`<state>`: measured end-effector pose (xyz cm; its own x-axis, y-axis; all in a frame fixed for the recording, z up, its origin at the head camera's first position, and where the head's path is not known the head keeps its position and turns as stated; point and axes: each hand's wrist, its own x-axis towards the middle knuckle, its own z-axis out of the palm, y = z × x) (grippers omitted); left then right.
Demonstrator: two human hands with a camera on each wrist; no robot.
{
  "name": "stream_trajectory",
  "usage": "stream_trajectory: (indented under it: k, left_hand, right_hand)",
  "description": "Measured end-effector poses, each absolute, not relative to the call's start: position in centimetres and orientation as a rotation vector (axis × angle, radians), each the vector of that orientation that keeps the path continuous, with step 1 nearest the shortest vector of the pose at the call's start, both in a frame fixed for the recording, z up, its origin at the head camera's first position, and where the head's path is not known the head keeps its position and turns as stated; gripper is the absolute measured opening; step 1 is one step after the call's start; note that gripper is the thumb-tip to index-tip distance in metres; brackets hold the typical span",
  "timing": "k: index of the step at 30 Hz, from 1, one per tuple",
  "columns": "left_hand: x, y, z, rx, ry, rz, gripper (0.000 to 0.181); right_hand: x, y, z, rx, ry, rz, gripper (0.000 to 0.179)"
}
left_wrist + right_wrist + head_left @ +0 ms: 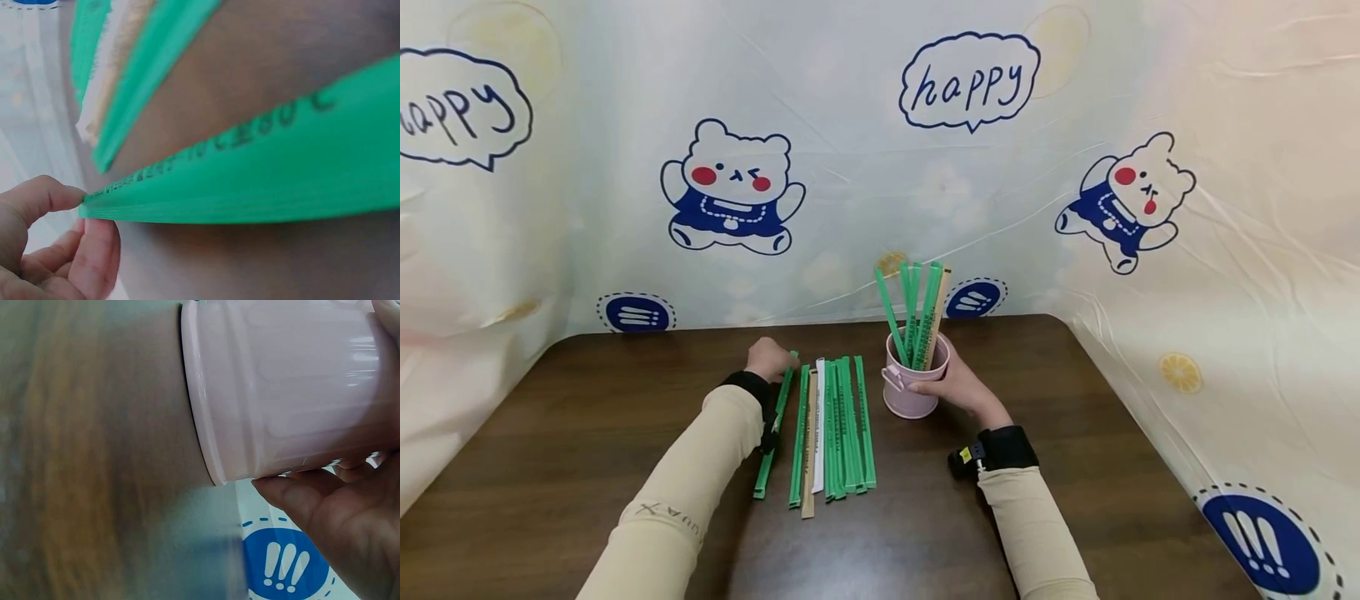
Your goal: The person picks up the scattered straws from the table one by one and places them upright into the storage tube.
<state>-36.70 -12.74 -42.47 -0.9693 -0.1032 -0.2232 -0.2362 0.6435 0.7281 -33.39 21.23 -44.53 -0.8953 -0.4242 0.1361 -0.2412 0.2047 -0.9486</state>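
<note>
At the far end of a green paper-wrapped straw (762, 479), my left hand (769, 361) pinches the tip between thumb and fingers. The left wrist view shows the printed wrapper of this straw (250, 181) stretching away to the right. My right hand (964, 387) grips the side of a small pink pail (910, 406), which stands upright. Several green wrapped straws (912, 321) and a brown one (937, 317) lean inside it. Between the hands, more green straws (850, 433), a white one (819, 429) and a brown one (808, 467) lie in a row.
The dark wooden table (647, 400) carries everything. A printed cloth (850, 192) with cartoon bears hangs behind its far edge and along both sides.
</note>
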Motion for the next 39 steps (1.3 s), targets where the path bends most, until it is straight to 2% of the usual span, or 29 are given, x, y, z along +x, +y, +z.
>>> stream_trajectory:
  k: [1, 3, 8, 16, 21, 27, 30, 34, 39]
  left_hand:
    - [-36.9, -12.9, -42.2, -0.263, 2.704, 1.235, 0.023]
    - [-37.2, -13.1, -41.3, -0.221, 2.705, 1.267, 0.025]
    - [-37.9, -12.9, -38.8, -0.127, 2.705, 1.332, 0.043]
    - [-38.4, -11.9, -34.7, 0.014, 2.734, 1.475, 0.047]
    - [-38.3, -10.4, -30.1, 0.098, 2.766, 1.607, 0.046]
    - [-37.6, -7.2, -22.9, 0.14, 2.656, 2.019, 0.045]
    - [-36.9, -5.2, -20.6, 0.21, 2.574, 2.221, 0.043]
    - [-36.4, -2.7, -19.9, 0.325, 2.515, 2.362, 0.041]
    - [-36.4, -0.4, -20.8, 0.399, 2.516, 2.357, 0.041]
  right_hand:
    - [-33.4, 21.2, -44.6, -0.644, 2.313, -1.775, 0.099]
    - [-33.5, 21.2, -44.6, -0.652, 2.31, -1.779, 0.098]
    - [-33.5, 21.2, -44.4, -0.657, 2.318, -1.779, 0.098]
    - [-33.4, 21.1, -44.3, -0.664, 2.314, -1.784, 0.097]
    - [-33.4, 21.2, -44.5, -0.671, 2.305, -1.78, 0.099]
    - [-33.4, 21.5, -44.4, -0.666, 2.322, -1.782, 0.101]
    - [-33.6, 21.5, -44.4, -0.672, 2.321, -1.786, 0.1]
    - [-33.6, 21.5, -44.6, -0.685, 2.325, -1.788, 0.098]
    - [-33.5, 21.2, -44.5, -0.663, 2.327, -1.769, 0.1]
